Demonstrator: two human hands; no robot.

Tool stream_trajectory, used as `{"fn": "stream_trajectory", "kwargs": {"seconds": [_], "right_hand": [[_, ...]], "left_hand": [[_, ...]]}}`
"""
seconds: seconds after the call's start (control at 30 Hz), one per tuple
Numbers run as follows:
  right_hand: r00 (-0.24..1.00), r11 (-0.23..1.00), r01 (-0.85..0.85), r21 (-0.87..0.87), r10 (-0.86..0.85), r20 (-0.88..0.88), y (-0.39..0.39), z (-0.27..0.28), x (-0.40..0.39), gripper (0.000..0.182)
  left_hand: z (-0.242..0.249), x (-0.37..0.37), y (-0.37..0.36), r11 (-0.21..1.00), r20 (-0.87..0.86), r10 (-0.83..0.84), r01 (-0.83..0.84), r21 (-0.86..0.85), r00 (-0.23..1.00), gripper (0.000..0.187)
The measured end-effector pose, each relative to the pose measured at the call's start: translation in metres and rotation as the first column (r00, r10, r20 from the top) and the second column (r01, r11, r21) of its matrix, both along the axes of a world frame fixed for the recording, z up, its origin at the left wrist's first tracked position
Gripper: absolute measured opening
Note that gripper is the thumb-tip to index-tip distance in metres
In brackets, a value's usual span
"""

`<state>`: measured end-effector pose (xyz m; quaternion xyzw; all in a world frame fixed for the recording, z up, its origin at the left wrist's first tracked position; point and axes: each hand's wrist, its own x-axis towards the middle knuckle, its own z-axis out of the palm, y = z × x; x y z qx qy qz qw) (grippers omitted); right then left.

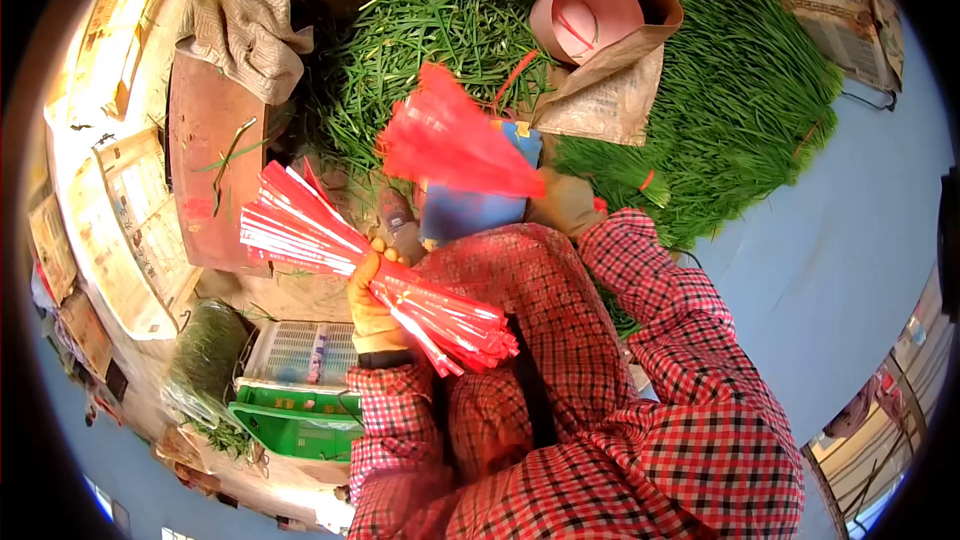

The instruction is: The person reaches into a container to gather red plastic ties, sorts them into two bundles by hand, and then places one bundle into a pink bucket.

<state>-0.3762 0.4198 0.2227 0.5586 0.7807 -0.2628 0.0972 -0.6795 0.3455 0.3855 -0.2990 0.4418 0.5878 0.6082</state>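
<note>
My left hand (372,290), in a yellow glove, is closed around the middle of a bundle of shiny red plastic strips (440,315), whose ends fan out on both sides. In a dull tan glove, my right hand (565,206) grips one end of a second fan of red strips (450,135), blurred by motion. Behind that fan lies a blue piece (465,212) with a yellow edge, partly covered. Just beyond my right hand is a small bunch of green stalks (635,175) tied with a red band.
Loose green stalks (420,40) lie ahead, with neatly stacked ones (740,100) to the right. A pink tub (605,10) rests in brown paper. At left are a brown wooden stool (215,200) with a cloth (245,20) and a green crate (295,430).
</note>
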Motion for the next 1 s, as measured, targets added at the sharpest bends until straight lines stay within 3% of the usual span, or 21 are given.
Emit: {"fn": "stream_trajectory", "kwargs": {"seconds": [0.03, 0.1, 0.17, 0.23, 0.3, 0.37, 0.43, 0.53, 0.63, 0.73, 0.83, 0.9, 0.93, 1.0], "right_hand": [[0.994, 0.994, 0.105, -0.042, -0.103, 0.042, 0.025, 0.031, -0.010, 0.031], [0.969, 0.964, 0.247, 0.100, -0.243, -0.054, 0.050, 0.033, 0.001, 0.031], [0.925, 0.917, 0.365, 0.161, -0.376, 0.044, 0.102, 0.052, 0.000, 0.031], [0.862, 0.832, 0.504, 0.230, -0.467, -0.197, 0.154, 0.006, 0.027, 0.033], [0.864, 0.844, 0.503, 0.189, -0.484, -0.136, 0.211, 0.019, 0.016, 0.036], [0.832, 0.799, 0.552, 0.240, -0.548, -0.088, 0.248, -0.026, 0.024, 0.032], [0.891, 0.854, 0.444, 0.271, -0.453, -0.034, 0.286, -0.059, 0.030, 0.025], [0.982, 0.923, 0.166, 0.348, -0.187, 0.028, 0.316, -0.156, 0.060, 0.025], [0.973, 0.963, 0.207, 0.170, -0.222, 0.070, 0.330, -0.143, 0.055, 0.043], [0.980, 0.945, 0.194, 0.264, -0.198, -0.011, 0.333, -0.143, 0.056, 0.042], [0.986, 0.897, 0.165, 0.409, -0.154, -0.061, 0.341, -0.157, 0.054, 0.028], [0.973, 0.811, 0.201, 0.549, -0.101, -0.208, 0.343, -0.166, 0.049, 0.013], [0.983, 0.887, 0.153, 0.436, -0.093, -0.157, 0.345, -0.147, 0.045, 0.017], [0.825, 0.907, 0.420, 0.029, -0.369, -0.429, 0.336, -0.122, 0.045, 0.021]], "left_hand": [[-0.005, -0.001, 0.003, 1.000, 0.001, -0.012, 0.012, -0.019, 1.000, 0.024], [-0.005, -0.001, 0.005, 0.999, -0.019, -0.037, 0.037, 0.016, 0.999, 0.026], [-0.003, -0.001, 0.010, 0.997, 0.014, -0.061, 0.061, 0.039, 0.998, 0.026], [-0.016, 0.013, 0.012, 0.997, -0.008, -0.073, 0.073, -0.015, 0.997, 0.030], [-0.016, 0.032, 0.021, 0.999, -0.006, -0.021, 0.021, 0.031, 1.000, 0.035], [-0.026, 0.045, 0.007, 0.998, -0.141, 0.017, -0.007, 0.070, 0.990, 0.038], [-0.033, 0.066, 0.015, 0.996, -0.126, 0.065, -0.055, 0.076, 0.990, 0.037], [-0.067, 0.100, 0.011, 0.994, -0.091, 0.094, -0.099, -0.050, 0.991, 0.035], [-0.048, 0.118, 0.014, 0.991, -0.081, 0.133, -0.134, -0.014, 0.988, 0.041], [-0.036, 0.127, 0.010, 0.987, -0.085, 0.158, -0.160, -0.017, 0.984, 0.048], [-0.026, 0.123, 0.015, 0.973, -0.070, 0.228, -0.230, -0.011, 0.971, 0.047], [-0.028, 0.120, 0.011, 0.977, -0.099, 0.210, -0.213, -0.017, 0.973, 0.047], [-0.033, 0.118, 0.010, 0.979, -0.109, 0.202, -0.204, -0.010, 0.973, 0.047], [-0.040, 0.115, 0.011, 0.984, -0.115, 0.175, -0.176, -0.005, 0.978, 0.049]]}}
